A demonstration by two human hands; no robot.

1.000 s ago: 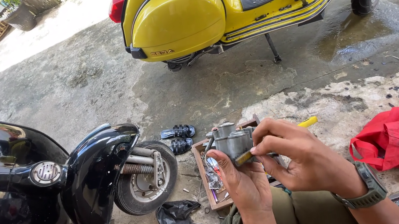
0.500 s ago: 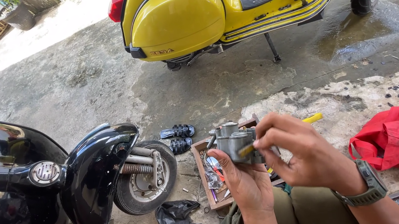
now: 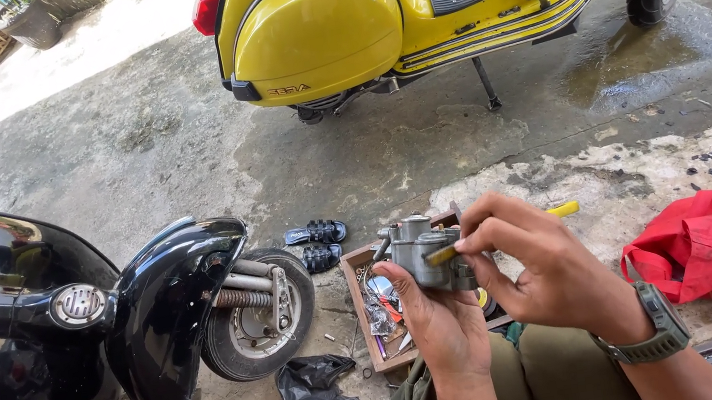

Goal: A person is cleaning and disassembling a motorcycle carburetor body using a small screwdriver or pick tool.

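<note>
Grey cast metal fills my left hand (image 3: 445, 321): the small carburettor (image 3: 423, 255) sits in my cupped palm, fingers wrapped up around its underside, held out above the wooden tray (image 3: 359, 305) of bits on the ground. My right hand (image 3: 541, 272) has come in closer over the last second; earlier its fingers lay over the body's far side, and now thumb and forefinger are pressed together on a slim yellow-handled tool (image 3: 441, 254) whose tip meets the carburettor's side. The part itself has barely shifted in my grip, so the work has gone from turning the piece over to picking at one spot on it (which screw or port I can't make out from here). Behind, a yellow scooter (image 3: 325, 34) stands on its stand; to my left, the black scooter (image 3: 32, 316) shows its front wheel (image 3: 257, 318), with a pair of black sandals (image 3: 318, 242) and a crumpled black bag (image 3: 312, 385) near it. A red cloth (image 3: 711, 249) lies to my right.
</note>
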